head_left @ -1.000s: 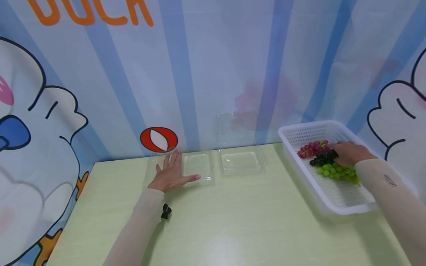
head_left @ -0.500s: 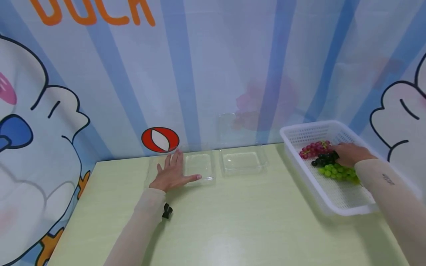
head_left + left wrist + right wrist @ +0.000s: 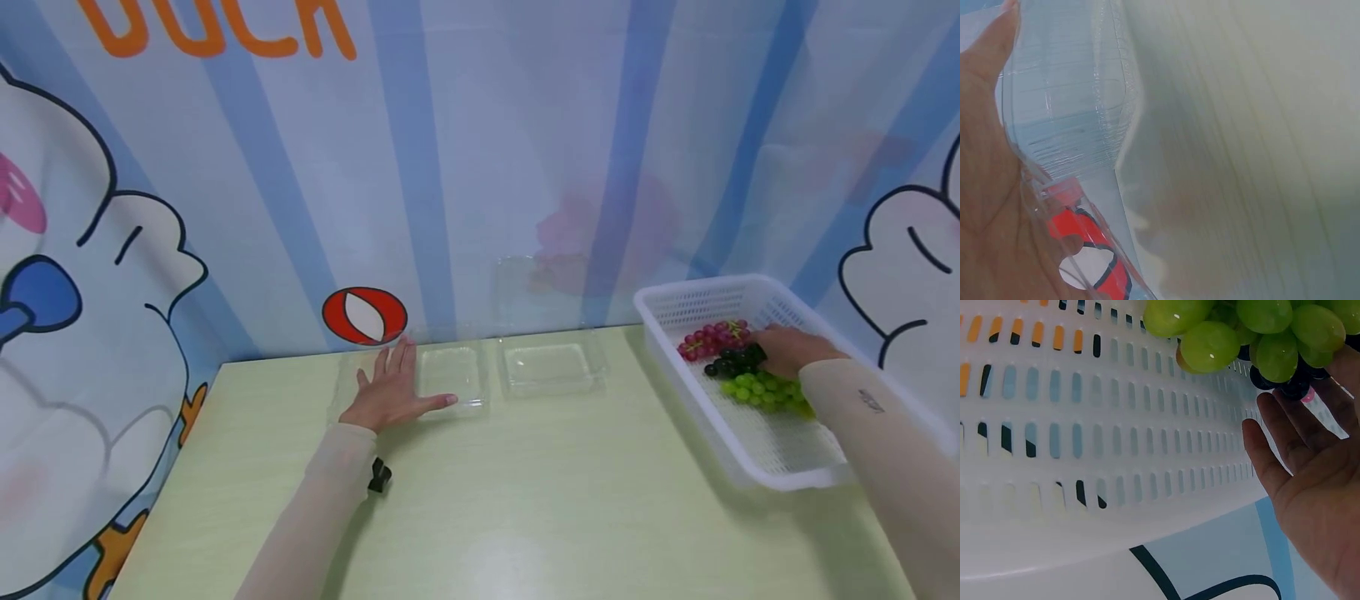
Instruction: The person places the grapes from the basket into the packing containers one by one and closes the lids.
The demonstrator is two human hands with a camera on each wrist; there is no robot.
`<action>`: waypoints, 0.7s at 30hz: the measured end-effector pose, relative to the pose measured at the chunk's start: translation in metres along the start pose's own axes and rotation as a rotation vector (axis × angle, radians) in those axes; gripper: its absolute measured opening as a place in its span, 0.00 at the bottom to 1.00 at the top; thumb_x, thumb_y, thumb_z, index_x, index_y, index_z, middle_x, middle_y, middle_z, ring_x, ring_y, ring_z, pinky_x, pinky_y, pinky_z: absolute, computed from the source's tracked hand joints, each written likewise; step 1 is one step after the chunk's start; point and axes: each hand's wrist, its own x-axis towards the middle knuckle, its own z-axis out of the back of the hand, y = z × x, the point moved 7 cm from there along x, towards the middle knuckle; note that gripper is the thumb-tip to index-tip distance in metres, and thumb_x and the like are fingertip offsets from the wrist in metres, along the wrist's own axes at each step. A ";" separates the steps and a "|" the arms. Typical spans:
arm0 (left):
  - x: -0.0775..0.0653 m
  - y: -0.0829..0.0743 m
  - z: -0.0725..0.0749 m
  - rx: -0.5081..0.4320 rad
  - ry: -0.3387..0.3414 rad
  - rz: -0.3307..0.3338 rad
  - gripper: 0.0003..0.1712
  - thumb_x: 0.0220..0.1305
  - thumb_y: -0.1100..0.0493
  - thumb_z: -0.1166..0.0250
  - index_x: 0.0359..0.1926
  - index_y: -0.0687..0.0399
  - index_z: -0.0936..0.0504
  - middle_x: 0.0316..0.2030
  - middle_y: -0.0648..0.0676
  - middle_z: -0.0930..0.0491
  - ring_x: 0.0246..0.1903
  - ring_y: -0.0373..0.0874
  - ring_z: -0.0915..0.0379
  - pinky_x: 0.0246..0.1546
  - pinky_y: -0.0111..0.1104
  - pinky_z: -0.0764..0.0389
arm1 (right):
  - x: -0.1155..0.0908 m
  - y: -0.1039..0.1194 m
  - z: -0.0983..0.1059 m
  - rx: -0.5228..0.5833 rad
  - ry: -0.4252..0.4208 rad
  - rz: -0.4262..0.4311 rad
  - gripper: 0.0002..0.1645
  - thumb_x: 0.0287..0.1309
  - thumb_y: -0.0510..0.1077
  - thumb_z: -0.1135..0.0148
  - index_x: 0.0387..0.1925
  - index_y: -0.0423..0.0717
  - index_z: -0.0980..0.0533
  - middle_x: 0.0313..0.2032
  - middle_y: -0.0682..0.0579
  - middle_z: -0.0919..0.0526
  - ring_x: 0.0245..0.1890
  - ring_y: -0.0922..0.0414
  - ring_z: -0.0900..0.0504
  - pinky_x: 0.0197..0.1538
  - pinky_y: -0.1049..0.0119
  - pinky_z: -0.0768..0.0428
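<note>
1 tabletop (image 3: 487, 500) bears a white basket (image 3: 795, 450), with 2 clear containers (image 3: 551, 367) left of it. The left hand (image 3: 390, 396), fingers spread wide, touches 1 container, gripping nothing. The right hand (image 3: 793, 350) reaches into the basket, fingers at the black grapes (image 3: 729, 364), between red grapes (image 3: 708, 342) and green grapes (image 3: 761, 392); whether it grips them cannot be told.

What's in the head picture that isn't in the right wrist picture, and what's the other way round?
Only the head view shows the left hand, spread out at one clear box, a second clear box and the whole bunch of red grapes.

Only the right wrist view shows the right hand from its palm side, and orange patches through the slots of the white basket.

Both show the right hand at the black grapes, with the green grapes and the basket.
</note>
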 end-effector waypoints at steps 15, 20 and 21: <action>0.000 -0.001 0.001 -0.001 -0.010 -0.009 0.75 0.51 0.15 0.42 0.82 0.57 0.63 0.82 0.58 0.66 0.79 0.66 0.69 0.65 0.77 0.63 | 0.006 -0.007 -0.008 0.084 -0.025 0.046 0.37 0.59 0.34 0.31 0.64 0.21 0.37 0.53 0.18 0.33 0.52 0.24 0.28 0.54 0.32 0.25; 0.001 -0.001 0.001 0.006 -0.006 -0.006 0.75 0.51 0.15 0.42 0.82 0.57 0.63 0.82 0.58 0.67 0.79 0.66 0.70 0.65 0.77 0.63 | 0.007 -0.007 -0.009 0.068 -0.044 0.043 0.34 0.58 0.33 0.30 0.62 0.22 0.34 0.52 0.20 0.31 0.50 0.26 0.27 0.54 0.32 0.25; 0.001 0.000 0.001 0.007 -0.004 -0.007 0.75 0.51 0.15 0.43 0.82 0.57 0.63 0.82 0.58 0.67 0.79 0.66 0.70 0.65 0.77 0.63 | 0.007 -0.007 -0.009 0.067 -0.047 0.040 0.33 0.57 0.33 0.30 0.61 0.23 0.32 0.51 0.21 0.30 0.50 0.26 0.26 0.54 0.32 0.24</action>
